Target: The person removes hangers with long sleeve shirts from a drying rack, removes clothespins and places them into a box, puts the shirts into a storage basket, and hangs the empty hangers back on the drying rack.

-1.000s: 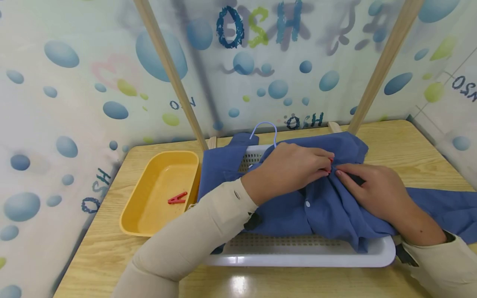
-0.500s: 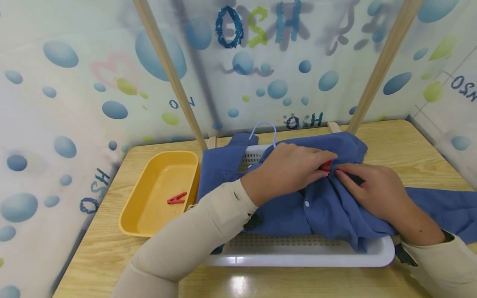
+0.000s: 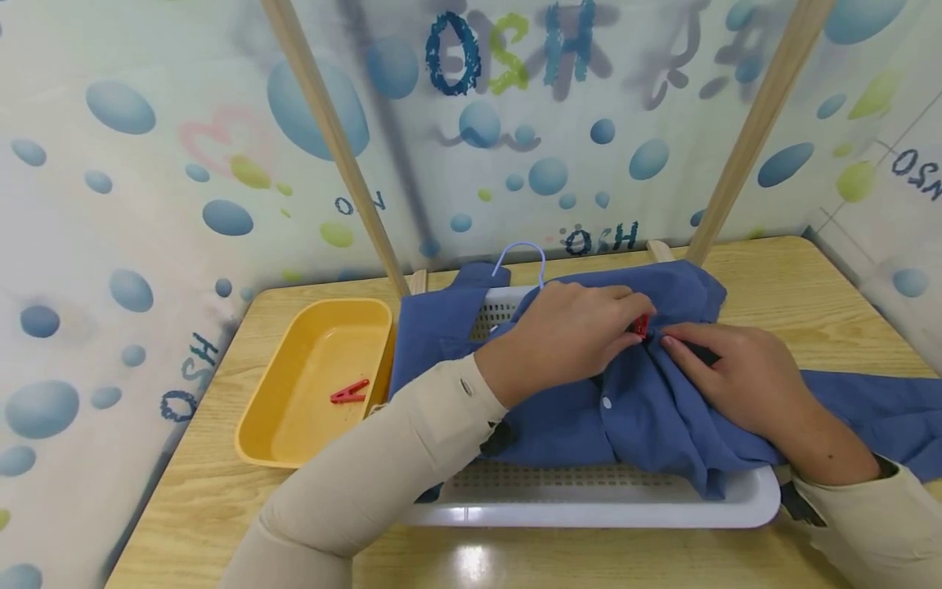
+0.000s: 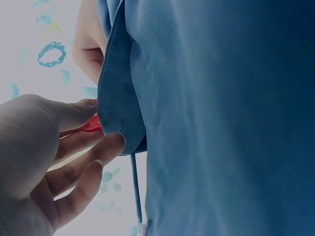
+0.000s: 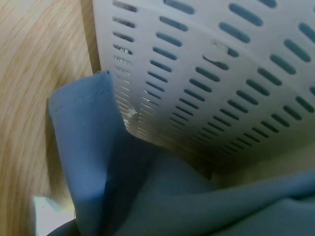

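We see one wall covering (image 3: 441,184) printed with blue and green bubbles behind one wood-grain table (image 3: 824,303). Two wooden poles (image 3: 331,135) rise at the table's back, well apart. One blue button-front shirt (image 3: 666,433) lies spread over the basket, a sleeve reaching the table on the right. That one white slotted laundry basket (image 3: 589,514) shows its front rim below the cloth; our right wrist view shows its slots beside a stitched blue edge. We count two beige sleeves (image 3: 390,454) on the forearms. One yellow tray (image 3: 312,368) sits just beside the basket, to the left.

Our left hand (image 3: 570,339) pinches a clothespin between thumb and forefinger at the shirt's edge, its other fingers spread apart in the left wrist view. Our right hand (image 3: 751,372) has thumb and forefinger together on a fold of the shirt, near the left fingertips. One pale hanger hook (image 3: 543,266) stands up behind the left hand. We count two red clothespins (image 3: 641,327): one in the left hand, one lying in the tray; we cannot tell whether the held one bites the cloth. One white button (image 3: 607,402) shows plainly on the shirt's front.
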Demonstrator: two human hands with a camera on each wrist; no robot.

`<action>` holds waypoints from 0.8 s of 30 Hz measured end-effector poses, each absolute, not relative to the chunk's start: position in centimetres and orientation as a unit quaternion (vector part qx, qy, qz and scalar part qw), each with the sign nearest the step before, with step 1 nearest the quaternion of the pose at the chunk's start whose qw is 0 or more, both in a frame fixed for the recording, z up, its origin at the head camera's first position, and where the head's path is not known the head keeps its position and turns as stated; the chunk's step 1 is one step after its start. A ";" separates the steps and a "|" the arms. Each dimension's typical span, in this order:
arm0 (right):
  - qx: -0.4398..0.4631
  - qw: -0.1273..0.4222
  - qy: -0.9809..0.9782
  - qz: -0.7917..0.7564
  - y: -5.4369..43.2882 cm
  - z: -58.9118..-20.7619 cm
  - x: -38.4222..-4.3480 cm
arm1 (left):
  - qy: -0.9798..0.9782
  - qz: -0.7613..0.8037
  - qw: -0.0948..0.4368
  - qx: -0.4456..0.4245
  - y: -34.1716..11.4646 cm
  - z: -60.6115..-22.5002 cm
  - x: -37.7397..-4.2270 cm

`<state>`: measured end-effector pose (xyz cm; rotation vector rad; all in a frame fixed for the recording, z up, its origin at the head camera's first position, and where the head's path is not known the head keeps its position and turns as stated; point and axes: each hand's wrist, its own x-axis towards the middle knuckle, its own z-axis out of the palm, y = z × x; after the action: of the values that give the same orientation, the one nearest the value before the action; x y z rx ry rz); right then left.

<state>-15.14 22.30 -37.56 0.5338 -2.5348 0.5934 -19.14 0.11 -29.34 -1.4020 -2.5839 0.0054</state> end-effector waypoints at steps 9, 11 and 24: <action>0.193 0.239 -0.926 0.220 22.4 -37.5 -15.1 | -0.869 0.007 0.109 -0.482 0.2 -29.3 -19.2; 0.192 0.238 -0.926 0.220 22.4 -37.4 -15.1 | -0.867 0.005 0.113 -0.485 0.2 -29.3 -19.2; 0.187 0.231 -0.929 0.223 22.4 -37.4 -15.1 | -0.861 -0.004 0.136 -0.490 0.0 -29.2 -19.1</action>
<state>-15.12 22.35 -37.44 0.5139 -2.5533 0.6125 -19.06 0.01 -29.21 -1.4174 -2.4932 -0.0104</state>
